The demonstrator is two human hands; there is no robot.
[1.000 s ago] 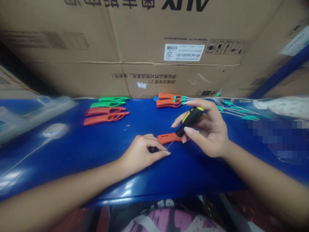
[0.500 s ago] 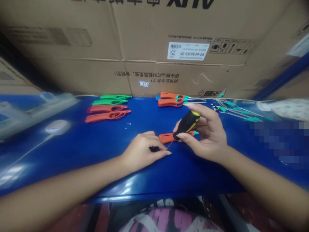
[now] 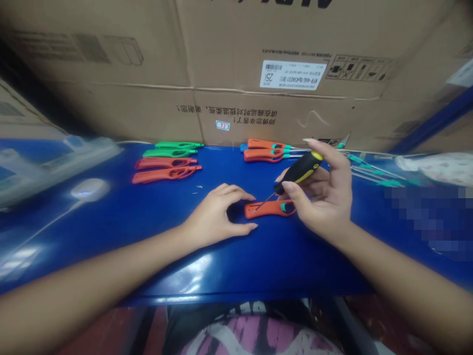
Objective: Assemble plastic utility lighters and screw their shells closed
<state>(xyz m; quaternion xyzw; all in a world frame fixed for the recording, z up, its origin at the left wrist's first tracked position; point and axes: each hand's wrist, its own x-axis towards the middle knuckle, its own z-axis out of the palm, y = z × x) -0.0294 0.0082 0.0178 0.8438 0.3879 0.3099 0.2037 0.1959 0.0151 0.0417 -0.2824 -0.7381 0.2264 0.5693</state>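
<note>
My right hand grips a black and yellow screwdriver, tilted down to the left. Its thin shaft ends at the left part of an orange lighter lying on the blue table. A small shiny bit, perhaps a screw, shows at the tip. My left hand is open at the lighter's left end, thumb and fingers apart on either side of it; whether a fingertip touches it I cannot tell. The lighter's right end is hidden behind my right hand.
Two orange lighters with metal rods lie at the back. Red casings and green casings are at back left, near tiny metal pieces. Metal rods with green parts lie right. A white corded device sits left. A cardboard box stands behind.
My left thumb and fingers have parted from their pinch at the screwdriver tip. My right hand has raised the screwdriver slightly rightward, and its tip is now over the orange lighter.
</note>
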